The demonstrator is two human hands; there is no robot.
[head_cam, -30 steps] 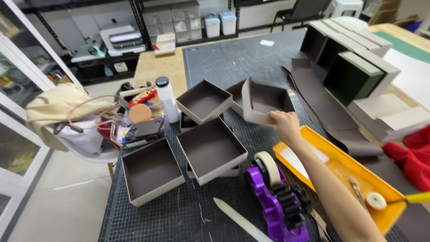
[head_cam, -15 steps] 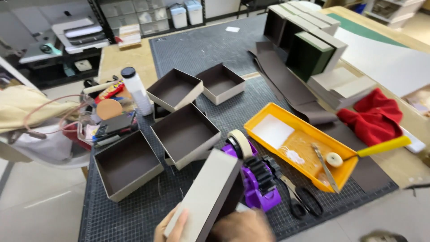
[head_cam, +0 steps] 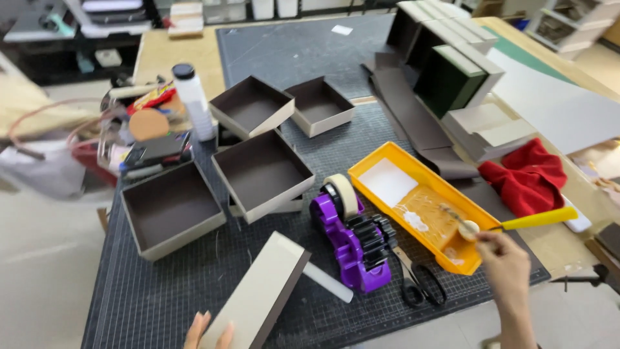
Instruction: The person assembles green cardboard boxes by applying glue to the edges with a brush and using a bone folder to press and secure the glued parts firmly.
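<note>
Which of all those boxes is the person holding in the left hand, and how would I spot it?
Start at the dark gridded cutting mat and go to its near edge, left of the purple tape dispenser. The box there is tipped on its side against the left hand, showing only its pale outside, while its neighbours sit open with brown insides up.

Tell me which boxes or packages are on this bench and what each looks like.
Open boxes: mat centre and left, square, beige outside, dark brown inside.
Box held by left hand: bottom edge, beige, brown side.
Stacked boxes: far right, pale, one dark green.
White bottle: left, black cap.
</note>
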